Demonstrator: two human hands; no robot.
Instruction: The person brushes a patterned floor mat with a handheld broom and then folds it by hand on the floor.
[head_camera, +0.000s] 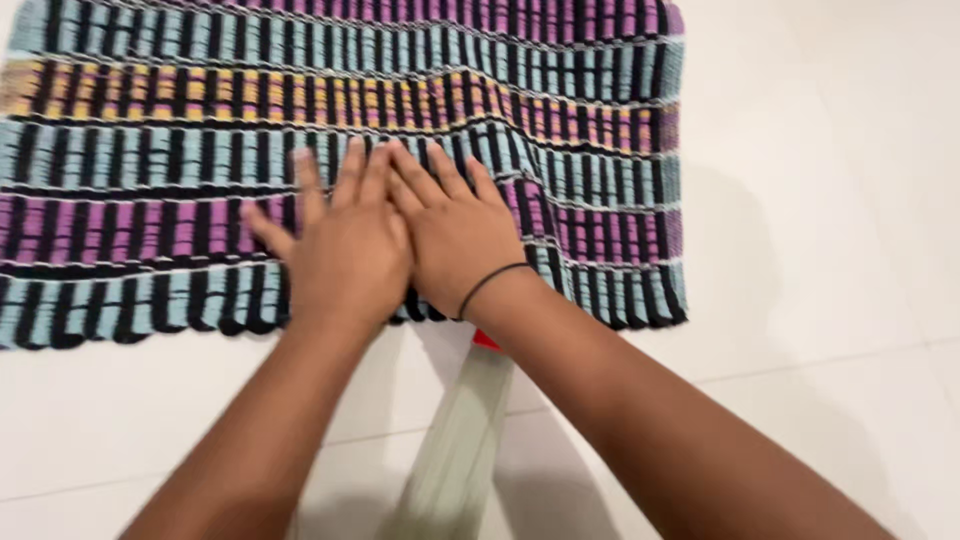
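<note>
**Both palms flat on the striped mat**

The striped woven mat (560, 110) lies flat on the white tiled floor (830, 300), its long axis and colour bands running left to right across your view. Your left hand (345, 250) and right hand (455, 230) rest side by side, touching, fingers spread and pressed down near its front edge, likely to smooth it. A pale green strip (460, 450) lies between your forearms.

Bright, even light overhead; soft shadows spread at the lower centre and right of the frame, with slight motion blur throughout.
</note>
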